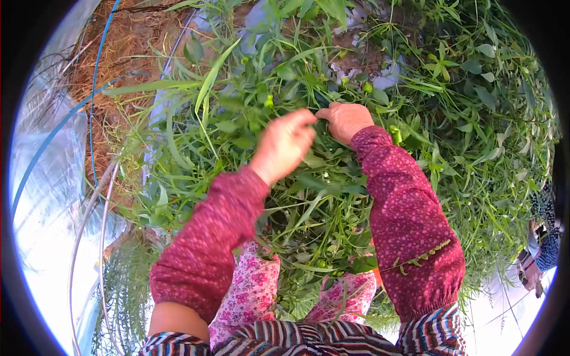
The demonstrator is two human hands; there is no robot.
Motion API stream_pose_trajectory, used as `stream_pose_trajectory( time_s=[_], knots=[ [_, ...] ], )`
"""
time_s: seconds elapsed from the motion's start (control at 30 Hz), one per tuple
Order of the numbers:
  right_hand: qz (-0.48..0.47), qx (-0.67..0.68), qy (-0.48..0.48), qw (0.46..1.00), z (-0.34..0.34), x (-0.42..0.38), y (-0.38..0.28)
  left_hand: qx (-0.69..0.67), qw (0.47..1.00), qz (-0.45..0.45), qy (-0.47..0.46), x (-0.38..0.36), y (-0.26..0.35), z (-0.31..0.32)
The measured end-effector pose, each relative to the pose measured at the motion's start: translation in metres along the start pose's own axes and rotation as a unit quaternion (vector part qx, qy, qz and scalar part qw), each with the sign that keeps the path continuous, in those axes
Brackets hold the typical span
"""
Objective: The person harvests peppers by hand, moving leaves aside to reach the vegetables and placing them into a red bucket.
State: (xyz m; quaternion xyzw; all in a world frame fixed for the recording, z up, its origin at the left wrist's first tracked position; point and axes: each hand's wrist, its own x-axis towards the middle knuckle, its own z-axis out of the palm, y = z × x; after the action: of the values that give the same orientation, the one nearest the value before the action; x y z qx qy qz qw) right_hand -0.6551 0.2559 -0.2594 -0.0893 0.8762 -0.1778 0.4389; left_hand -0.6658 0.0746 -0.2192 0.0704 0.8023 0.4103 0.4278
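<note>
My left hand (pixel 286 146) is slightly blurred, its fingers curled inward over the green plants. Just to its right, my right hand (pixel 349 121) has its fingers bent down into the leaves, with the index finger reaching toward the left fingertips. Whatever either hand pinches is hidden or too small to make out. Small green peppers show around them: one pepper (pixel 269 101) above the left hand, another pepper (pixel 367 88) above the right hand, and a brighter pepper (pixel 395 134) beside the right cuff.
Dense leafy plants and long grass blades (pixel 214 74) surround both hands. Blue hoses (pixel 95 89) run over brown dry ground at the left, near clear plastic sheeting (pixel 50 154) and thin pale poles (pixel 89 219). Dark patterned fabric (pixel 547 252) shows at the right edge.
</note>
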Motion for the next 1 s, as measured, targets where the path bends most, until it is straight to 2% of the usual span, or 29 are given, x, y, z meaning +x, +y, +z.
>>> stream_pose_trajectory(
  time_s=[0.03,0.1,0.17,0.2,0.27,0.3,0.37,0.53,0.6,0.63,0.7,0.77,0.97,1.0],
  knots=[
    [0.006,0.005,-0.013,1.000,-0.003,0.000,0.000,0.111,0.991,-0.044,0.060,0.010,0.000,-0.019],
    [0.002,0.011,-0.016,1.000,-0.004,-0.001,0.007,0.279,0.942,-0.176,0.063,0.026,-0.008,-0.049],
    [0.000,0.020,-0.016,1.000,-0.003,-0.001,0.014,0.344,0.920,-0.170,0.075,0.032,-0.040,-0.069],
    [-0.002,0.023,-0.011,1.000,-0.002,0.000,0.015,0.347,0.920,-0.170,0.073,0.030,-0.053,-0.077],
    [-0.003,0.029,-0.007,1.000,-0.001,0.002,0.016,0.353,0.922,-0.157,-0.007,0.029,-0.065,-0.086],
    [-0.004,0.030,-0.006,1.000,-0.001,0.002,0.015,0.354,0.922,-0.158,-0.007,0.027,-0.066,-0.085],
    [0.001,0.029,-0.007,1.000,-0.001,0.001,0.014,0.246,0.939,-0.226,-0.078,0.019,-0.066,-0.076],
    [-0.010,0.033,0.010,0.999,0.004,-0.001,0.023,0.340,0.928,-0.153,-0.007,-0.006,-0.051,-0.044],
    [-0.014,0.036,0.019,0.999,0.007,-0.002,0.028,0.360,0.928,-0.097,-0.012,-0.010,-0.046,-0.041],
    [-0.015,0.035,0.018,0.999,0.008,-0.002,0.029,0.322,0.946,-0.038,-0.013,-0.015,-0.046,-0.033],
    [-0.018,0.047,0.019,0.999,0.010,-0.001,0.031,0.252,0.966,-0.058,-0.016,-0.020,-0.042,-0.003],
    [-0.016,0.037,0.014,0.999,0.011,0.000,0.032,0.337,0.933,-0.093,-0.080,-0.020,-0.019,0.011],
    [-0.049,0.070,0.051,0.995,0.014,-0.004,0.043,0.267,0.949,-0.151,-0.073,-0.029,-0.037,0.041],
    [-0.048,0.082,0.050,0.994,0.015,-0.004,0.044,0.138,0.965,-0.198,-0.097,-0.029,-0.060,0.057]
  ],
)
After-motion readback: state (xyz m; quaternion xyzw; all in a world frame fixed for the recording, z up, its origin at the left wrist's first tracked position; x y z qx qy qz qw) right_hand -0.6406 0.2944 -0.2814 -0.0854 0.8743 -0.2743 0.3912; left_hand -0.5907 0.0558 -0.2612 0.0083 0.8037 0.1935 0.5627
